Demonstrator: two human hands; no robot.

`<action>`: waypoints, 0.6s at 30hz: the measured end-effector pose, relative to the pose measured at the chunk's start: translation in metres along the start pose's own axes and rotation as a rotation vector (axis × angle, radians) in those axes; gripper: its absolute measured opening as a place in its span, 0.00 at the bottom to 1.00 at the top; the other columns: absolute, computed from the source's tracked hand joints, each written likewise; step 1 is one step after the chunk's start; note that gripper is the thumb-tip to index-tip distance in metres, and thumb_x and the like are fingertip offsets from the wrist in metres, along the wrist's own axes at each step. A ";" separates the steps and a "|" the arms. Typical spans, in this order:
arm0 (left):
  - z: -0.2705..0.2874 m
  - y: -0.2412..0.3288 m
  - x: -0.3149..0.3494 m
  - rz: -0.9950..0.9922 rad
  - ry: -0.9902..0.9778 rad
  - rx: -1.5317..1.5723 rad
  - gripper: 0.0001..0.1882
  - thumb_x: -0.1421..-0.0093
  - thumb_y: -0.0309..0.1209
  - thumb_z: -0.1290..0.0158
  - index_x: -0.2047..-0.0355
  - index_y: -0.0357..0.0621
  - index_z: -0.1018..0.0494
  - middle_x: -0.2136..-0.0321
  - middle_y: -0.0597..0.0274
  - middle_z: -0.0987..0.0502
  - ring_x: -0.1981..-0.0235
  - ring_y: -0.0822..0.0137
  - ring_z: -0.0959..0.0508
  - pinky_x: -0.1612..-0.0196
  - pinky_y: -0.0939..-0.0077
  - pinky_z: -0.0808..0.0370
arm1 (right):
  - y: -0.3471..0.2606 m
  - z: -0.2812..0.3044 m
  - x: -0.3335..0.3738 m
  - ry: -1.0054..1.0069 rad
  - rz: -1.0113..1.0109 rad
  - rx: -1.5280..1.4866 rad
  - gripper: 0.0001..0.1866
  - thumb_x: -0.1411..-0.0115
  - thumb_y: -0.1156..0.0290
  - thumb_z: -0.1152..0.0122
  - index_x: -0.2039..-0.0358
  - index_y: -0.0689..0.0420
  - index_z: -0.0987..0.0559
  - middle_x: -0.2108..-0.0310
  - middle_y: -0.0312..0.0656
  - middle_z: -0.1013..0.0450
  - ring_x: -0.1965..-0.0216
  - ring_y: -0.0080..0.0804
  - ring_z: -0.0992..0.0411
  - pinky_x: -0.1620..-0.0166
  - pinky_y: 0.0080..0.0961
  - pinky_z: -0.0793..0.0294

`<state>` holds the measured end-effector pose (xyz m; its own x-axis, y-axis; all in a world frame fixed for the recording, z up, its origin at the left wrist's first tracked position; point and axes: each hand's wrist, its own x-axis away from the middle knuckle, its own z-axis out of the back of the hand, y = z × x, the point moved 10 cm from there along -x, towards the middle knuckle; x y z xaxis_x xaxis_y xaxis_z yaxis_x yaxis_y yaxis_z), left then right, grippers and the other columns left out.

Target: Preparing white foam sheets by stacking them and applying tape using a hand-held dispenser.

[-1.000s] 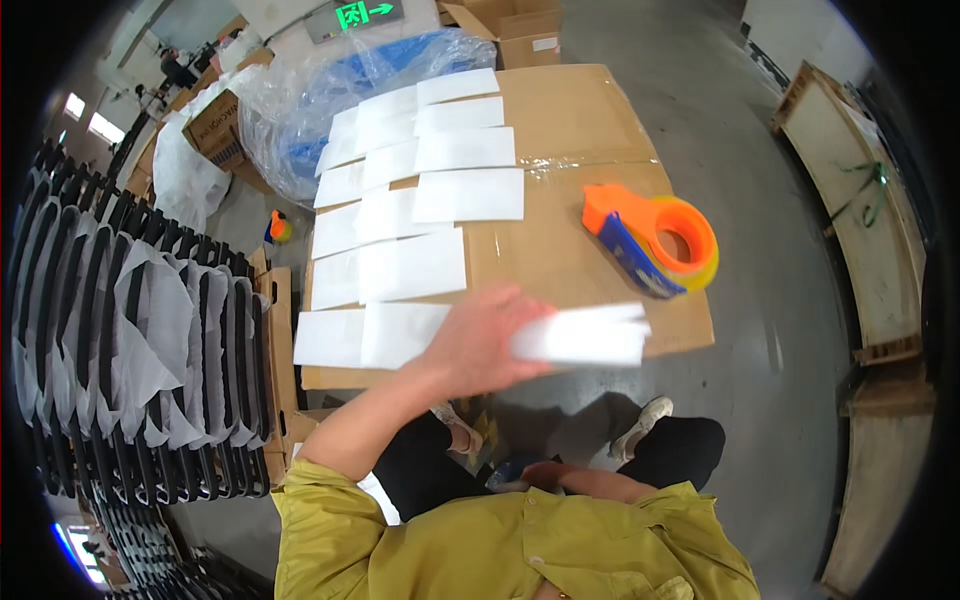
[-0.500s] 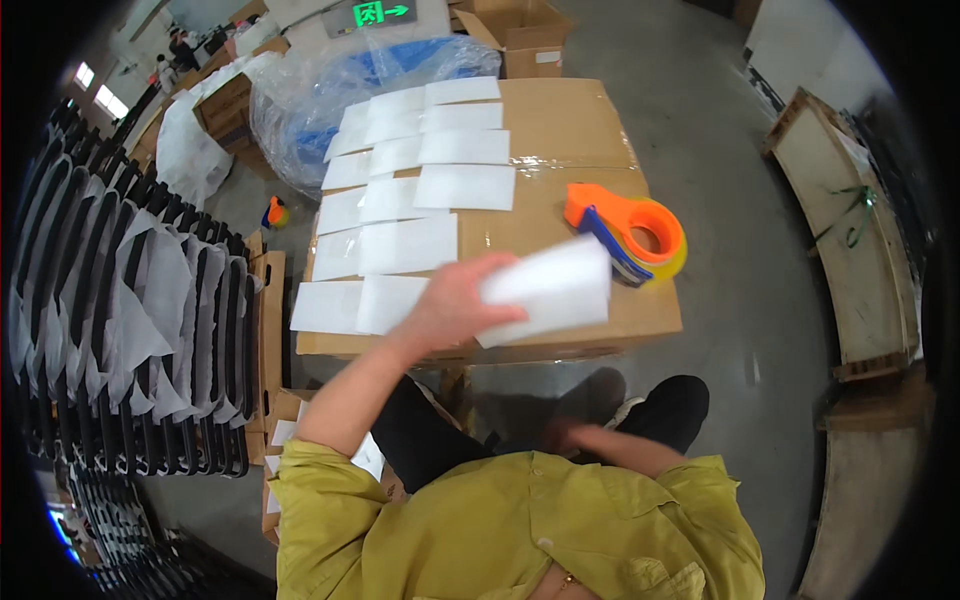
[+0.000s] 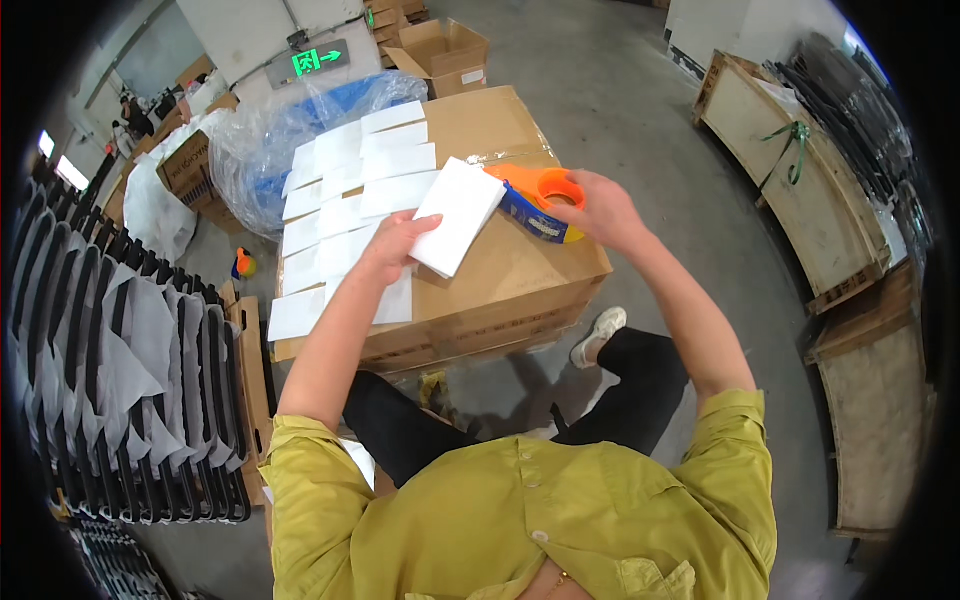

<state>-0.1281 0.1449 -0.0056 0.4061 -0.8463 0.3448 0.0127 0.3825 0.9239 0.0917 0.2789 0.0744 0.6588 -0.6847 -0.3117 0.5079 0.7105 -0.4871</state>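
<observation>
My left hand grips a stack of white sheets, thumb on top, above the middle of a cardboard box. To its right my right hand has its fingers around the orange tape dispenser, which has a blue side and a roll of tape. The dispenser is at the box top's right side. White rectangular sheets lie in overlapping rows over the left part of the box top. My left forearm and the stack cover some of them.
Black frames wrapped in white sheeting stand in a row at left. Behind the box are a plastic-wrapped blue bundle and an open carton. Wooden crates line the right. Another tape dispenser lies beyond the frames.
My right hand has risen from near my lap to the tape dispenser and closed on it. The stack in my left hand has turned and shifted left in view, as the whole view has swung.
</observation>
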 end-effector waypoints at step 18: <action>-0.074 -0.010 0.004 0.091 -0.014 0.449 0.46 0.56 0.33 0.39 0.47 0.31 0.58 0.57 0.40 0.35 0.62 0.54 0.26 0.64 0.62 0.24 | 0.033 0.062 0.102 0.078 -0.429 -0.586 0.20 0.55 0.60 0.38 0.70 0.67 0.25 0.77 0.37 0.29 0.75 0.19 0.33 0.71 0.19 0.33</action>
<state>-0.0586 0.1653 -0.0257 0.3750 -0.8225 0.4276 -0.4214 0.2596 0.8689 0.2100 0.2427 0.0776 0.4163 -0.9083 -0.0415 0.3175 0.1879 -0.9295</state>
